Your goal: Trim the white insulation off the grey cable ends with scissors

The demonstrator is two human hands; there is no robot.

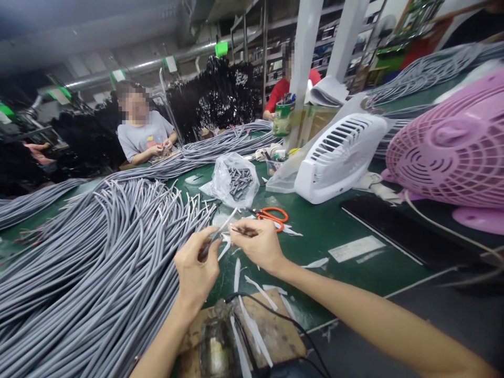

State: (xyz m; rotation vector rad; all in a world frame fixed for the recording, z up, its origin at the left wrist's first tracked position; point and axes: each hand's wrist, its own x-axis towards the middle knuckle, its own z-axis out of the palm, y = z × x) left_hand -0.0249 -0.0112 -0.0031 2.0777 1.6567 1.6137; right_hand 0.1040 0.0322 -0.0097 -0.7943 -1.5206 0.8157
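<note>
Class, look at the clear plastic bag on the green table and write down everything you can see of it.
The clear plastic bag is thin, crumpled and glossy, slumped in a loose heap. Inside lies a pile of small dark grey tubular pieces. It sits on the green table, by the cut ends of the grey cables, and in the picture it is left of the white fan. Neither the left hand nor the right hand touches it.
</note>
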